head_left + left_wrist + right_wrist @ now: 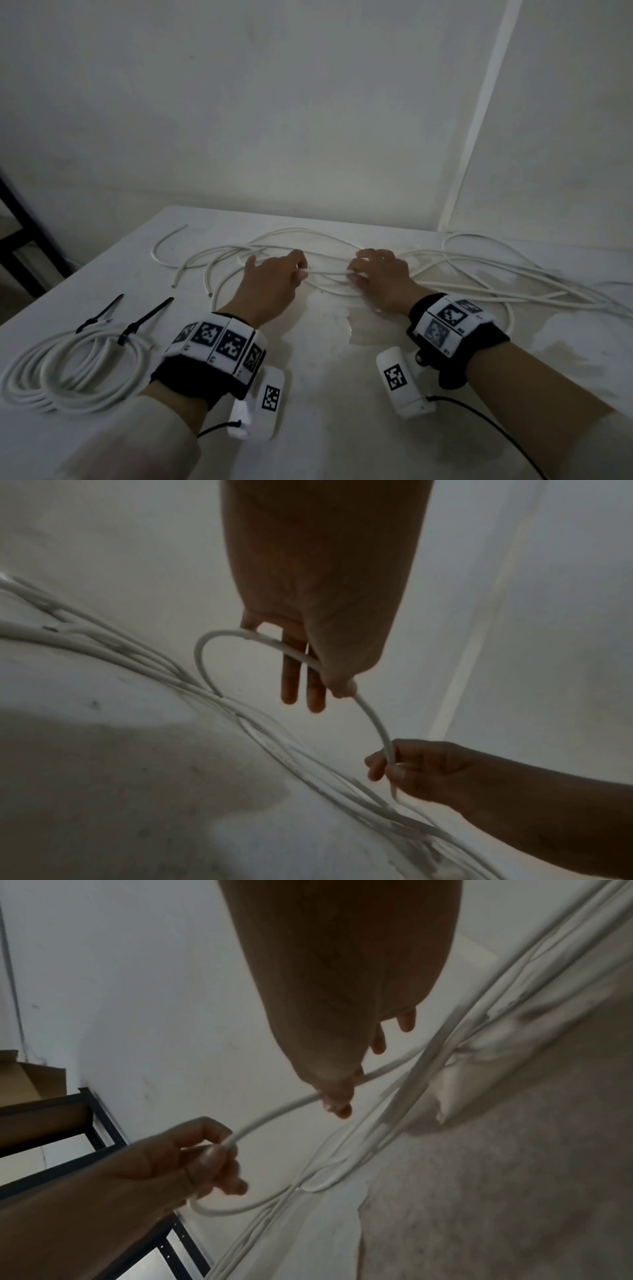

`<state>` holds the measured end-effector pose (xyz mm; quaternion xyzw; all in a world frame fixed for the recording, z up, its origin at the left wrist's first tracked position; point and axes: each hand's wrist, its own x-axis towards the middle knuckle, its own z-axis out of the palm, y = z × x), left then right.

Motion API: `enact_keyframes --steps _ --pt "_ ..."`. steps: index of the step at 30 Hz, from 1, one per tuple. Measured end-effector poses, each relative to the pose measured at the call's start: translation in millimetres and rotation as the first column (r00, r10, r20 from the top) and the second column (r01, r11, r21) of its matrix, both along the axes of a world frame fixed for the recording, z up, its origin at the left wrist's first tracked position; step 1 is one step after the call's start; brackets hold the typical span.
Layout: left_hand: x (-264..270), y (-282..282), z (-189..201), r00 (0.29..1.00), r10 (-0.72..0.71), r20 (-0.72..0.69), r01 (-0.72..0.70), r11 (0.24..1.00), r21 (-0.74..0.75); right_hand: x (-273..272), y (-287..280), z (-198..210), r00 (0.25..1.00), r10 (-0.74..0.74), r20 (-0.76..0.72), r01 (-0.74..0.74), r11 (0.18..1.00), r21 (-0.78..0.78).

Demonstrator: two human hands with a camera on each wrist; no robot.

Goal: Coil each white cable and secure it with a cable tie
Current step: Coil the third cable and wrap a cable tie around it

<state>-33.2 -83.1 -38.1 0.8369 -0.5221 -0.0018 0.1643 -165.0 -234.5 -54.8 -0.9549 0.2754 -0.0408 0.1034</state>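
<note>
Several loose white cables (pixel 445 270) lie tangled across the back of the white table (pixel 325 394). My left hand (pixel 301 272) and right hand (pixel 352 275) each pinch the same strand (pixel 327 272), a short span apart, just above the tangle. In the left wrist view my left hand (pixel 337 689) pinches the cable (pixel 373 718), which arcs down to my right hand (pixel 390 761). In the right wrist view my right hand (pixel 339 1099) pinches the strand (pixel 274 1115), which runs to my left hand (pixel 212 1150). A coiled white cable (pixel 72 370) bound by two black cable ties (pixel 135 327) lies at the front left.
A white wall rises right behind the table, with a raised trim strip (pixel 479 120) at the right. Beyond the table's left edge stands a black metal shelf frame (pixel 17 240) holding a cardboard box (pixel 31 1077). Loose cable ends (pixel 174 282) lie at the back left.
</note>
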Motion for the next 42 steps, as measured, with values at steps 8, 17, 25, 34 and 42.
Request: enact_keyframes --steps 8,17,25,34,42 --pt "-7 30 21 0.991 -0.128 0.042 0.134 0.959 -0.249 -55 0 31 0.907 0.139 0.397 -0.137 0.99 -0.034" --pt "-29 63 41 0.995 -0.102 0.004 0.096 0.924 -0.37 -135 3 88 0.828 0.067 0.557 -0.002 0.993 -0.117" --pt "-52 79 50 0.989 -0.091 -0.114 0.039 0.917 -0.397 -193 -2 108 0.773 -0.032 0.634 0.118 0.988 -0.095" --pt "-76 77 60 0.995 -0.004 -0.1 -0.051 0.838 -0.543 -217 -1 95 0.788 -0.032 0.615 0.138 0.982 -0.126" --pt "-113 54 73 0.929 -0.172 -0.329 -0.154 0.627 -0.764 -195 5 72 0.957 0.04 0.289 0.043 0.961 -0.274"
